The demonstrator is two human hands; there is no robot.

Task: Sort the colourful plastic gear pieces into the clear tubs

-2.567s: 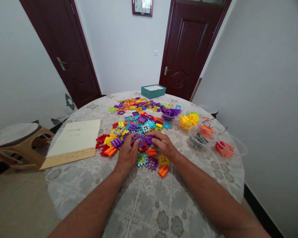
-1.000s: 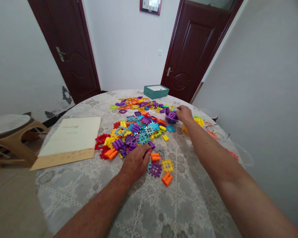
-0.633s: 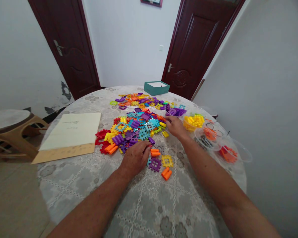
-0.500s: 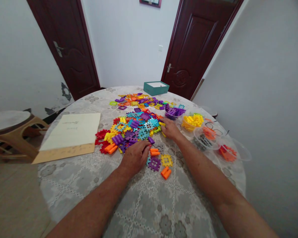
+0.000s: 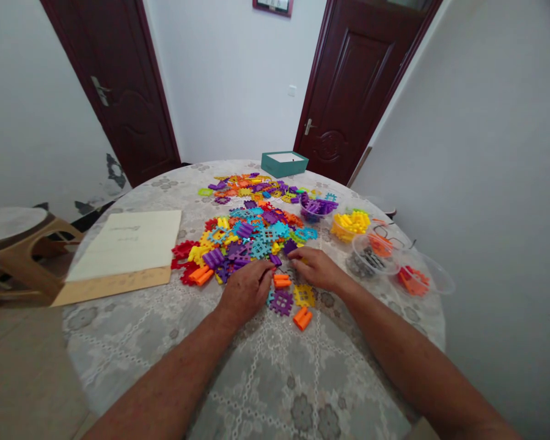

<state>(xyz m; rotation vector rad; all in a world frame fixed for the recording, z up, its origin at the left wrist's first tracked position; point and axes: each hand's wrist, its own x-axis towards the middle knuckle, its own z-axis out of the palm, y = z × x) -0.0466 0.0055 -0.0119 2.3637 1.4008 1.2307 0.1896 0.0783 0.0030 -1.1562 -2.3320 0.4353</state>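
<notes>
Here, left hand [image 5: 245, 291] and right hand [image 5: 316, 269] rest on the block pile [image 5: 250, 234], grips hidden.

1. The right hand [image 5: 315, 269] is back at the near edge of the heap of blocks [image 5: 247, 235], fingertips down among the pieces. A second ago it was stretched past the heap's far right side to the bowl of purple pieces [image 5: 312, 216].
2. It now lies just beside the left hand [image 5: 245, 290]; a second ago the two were well apart.
3. The left hand no longer grips a purple piece together with the right, as it did at first; it lies knuckles-up at the heap's near edge.
</notes>
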